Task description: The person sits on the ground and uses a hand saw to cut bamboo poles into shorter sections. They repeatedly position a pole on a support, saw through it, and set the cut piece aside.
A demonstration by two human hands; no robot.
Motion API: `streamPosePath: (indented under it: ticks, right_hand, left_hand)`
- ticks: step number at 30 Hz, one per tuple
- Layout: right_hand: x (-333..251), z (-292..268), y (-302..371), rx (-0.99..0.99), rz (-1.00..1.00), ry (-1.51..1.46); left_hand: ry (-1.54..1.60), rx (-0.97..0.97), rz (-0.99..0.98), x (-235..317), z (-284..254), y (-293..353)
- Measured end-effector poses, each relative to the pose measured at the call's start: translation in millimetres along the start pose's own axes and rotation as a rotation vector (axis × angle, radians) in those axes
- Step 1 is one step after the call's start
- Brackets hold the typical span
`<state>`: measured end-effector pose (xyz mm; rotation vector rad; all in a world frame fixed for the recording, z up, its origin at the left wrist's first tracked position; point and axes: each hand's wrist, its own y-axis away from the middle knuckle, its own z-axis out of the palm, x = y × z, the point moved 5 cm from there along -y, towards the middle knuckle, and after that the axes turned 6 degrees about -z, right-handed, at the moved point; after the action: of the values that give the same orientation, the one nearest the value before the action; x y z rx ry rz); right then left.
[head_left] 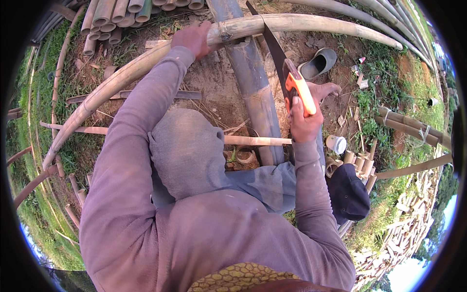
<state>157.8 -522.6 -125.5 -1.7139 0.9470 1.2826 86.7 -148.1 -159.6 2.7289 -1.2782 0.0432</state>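
A long pale bamboo pole [321, 23] bends across the top of the view and down to the left. My left hand [193, 40] is closed around it, just left of a dark node. My right hand [305, 119] grips the orange handle of a handsaw [302, 88]. The saw's dark blade slants up and left to the pole and meets it right of the node; how deep it sits in the bamboo I cannot tell. Under the pole lies a thick, dark bamboo trunk [253, 80], running toward my legs.
Cut bamboo tubes [116, 17] are stacked at the far left. A grey-green clog [318, 63] lies beyond my bare foot [325, 90]. At the right are a white cup [336, 144], a dark cap [348, 192] and short bamboo pieces [362, 163]. A bamboo strip [258, 140] crosses by my knee.
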Motion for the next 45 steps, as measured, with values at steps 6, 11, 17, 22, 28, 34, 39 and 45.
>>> streamPosePath:
  ticks: [6,11,17,22,28,34,39,45]
  right_hand:
    - [-6,-55,63,-0.041,-0.052,-0.03]
    - [-2,62,-125,-0.064,-0.167,0.16]
    - [16,24,-60,-0.06,-0.117,0.129]
    - [15,-65,80,0.004,-0.046,-0.005]
    - [23,45,-90,-0.034,-0.113,-0.058]
    - [13,45,-78,-0.034,0.012,-0.066]
    - [-10,-50,82,0.031,-0.02,-0.017]
    - [44,29,-60,0.023,0.023,-0.156]
  left_hand:
    - [0.013,0.044,0.041,5,2,0]
    - [0.015,-0.016,0.035,17,-10,-4]
    - [-0.001,-0.034,0.007,5,-6,-5]
    - [0.001,0.0,0.023,6,1,-1]
    - [0.015,0.011,0.056,18,-3,-4]
    - [-0.009,0.004,0.039,8,-16,-7]
    - [0.011,0.008,0.031,7,-4,-1]
    - [0.007,-0.015,0.034,16,-2,-5]
